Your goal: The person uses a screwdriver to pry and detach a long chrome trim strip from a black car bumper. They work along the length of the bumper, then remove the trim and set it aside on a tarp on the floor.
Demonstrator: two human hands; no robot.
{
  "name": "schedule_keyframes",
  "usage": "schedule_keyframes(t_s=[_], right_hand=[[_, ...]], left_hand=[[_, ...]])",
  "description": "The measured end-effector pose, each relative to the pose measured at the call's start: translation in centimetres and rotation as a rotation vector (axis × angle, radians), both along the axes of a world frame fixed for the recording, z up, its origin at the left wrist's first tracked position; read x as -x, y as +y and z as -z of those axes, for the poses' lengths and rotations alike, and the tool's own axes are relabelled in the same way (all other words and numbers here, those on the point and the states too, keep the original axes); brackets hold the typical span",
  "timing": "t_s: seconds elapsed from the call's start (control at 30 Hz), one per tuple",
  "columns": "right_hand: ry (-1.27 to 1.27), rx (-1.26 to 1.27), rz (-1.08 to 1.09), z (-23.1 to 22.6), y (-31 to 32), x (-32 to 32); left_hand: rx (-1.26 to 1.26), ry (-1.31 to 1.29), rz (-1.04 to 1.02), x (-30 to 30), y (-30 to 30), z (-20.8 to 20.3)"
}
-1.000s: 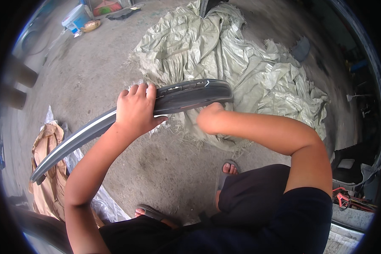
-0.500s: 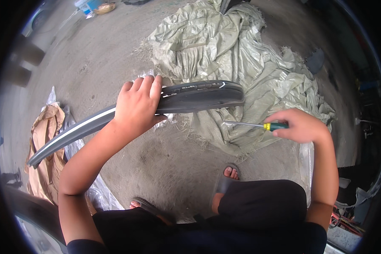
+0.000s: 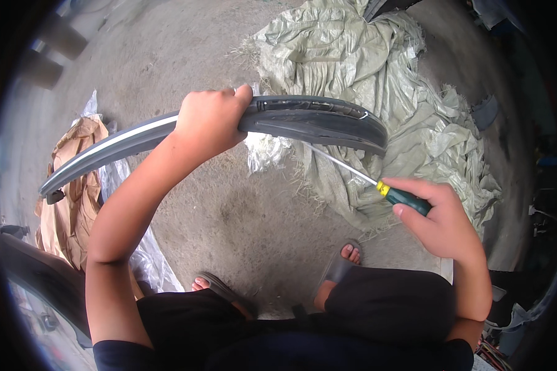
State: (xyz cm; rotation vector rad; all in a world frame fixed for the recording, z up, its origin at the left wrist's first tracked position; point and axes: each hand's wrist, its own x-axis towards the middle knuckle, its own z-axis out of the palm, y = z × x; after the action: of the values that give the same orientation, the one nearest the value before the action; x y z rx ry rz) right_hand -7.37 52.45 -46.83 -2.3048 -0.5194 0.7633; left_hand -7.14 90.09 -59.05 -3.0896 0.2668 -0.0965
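A long, curved black trim piece (image 3: pixel 309 127) with a bright strip along its left part is held up in front of me. My left hand (image 3: pixel 213 120) is wrapped round it near its middle. In my right hand (image 3: pixel 439 216) is a screwdriver (image 3: pixel 405 199) with a dark green and yellow handle. Its metal shaft points up and left toward the lower edge of the trim piece. The tip ends close to that edge, and I cannot tell whether it touches.
A crumpled pale green woven sheet (image 3: pixel 346 55) spreads over the concrete floor (image 3: pixel 229 216) ahead and to the right. Brown paper (image 3: pixel 74 210) and clear plastic (image 3: pixel 151 260) lie at the left. A dark panel (image 3: pixel 43 278) stands at the lower left.
The trim piece has risen a little and shifted right with my left hand. The screwdriver has tilted, its tip moving up and left to the trim piece's lower edge.
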Motion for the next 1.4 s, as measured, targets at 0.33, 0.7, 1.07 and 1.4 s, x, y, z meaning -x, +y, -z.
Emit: schedule_keyframes(t_s=[0.33, 0.7, 1.07, 1.4], right_hand=[[-0.316, 0.097, -0.126, -2.8, 5.1, 0.5], [-0.271, 0.309, -0.164, -2.7, 8.4, 0.0], [-0.277, 0.419, -0.317, -3.3, 10.0, -2.4], [-0.459, 0.411, -0.343, -1.9, 10.4, -1.0]], left_hand=[[0.041, 0.044, 0.001, -1.3, 0.9, 0.1], [0.095, 0.094, -0.005, -2.2, 1.9, 0.3], [0.076, 0.23, -0.059, -1.4, 1.7, 0.8], [0.052, 0.221, -0.062, -1.6, 1.6, 1.0]])
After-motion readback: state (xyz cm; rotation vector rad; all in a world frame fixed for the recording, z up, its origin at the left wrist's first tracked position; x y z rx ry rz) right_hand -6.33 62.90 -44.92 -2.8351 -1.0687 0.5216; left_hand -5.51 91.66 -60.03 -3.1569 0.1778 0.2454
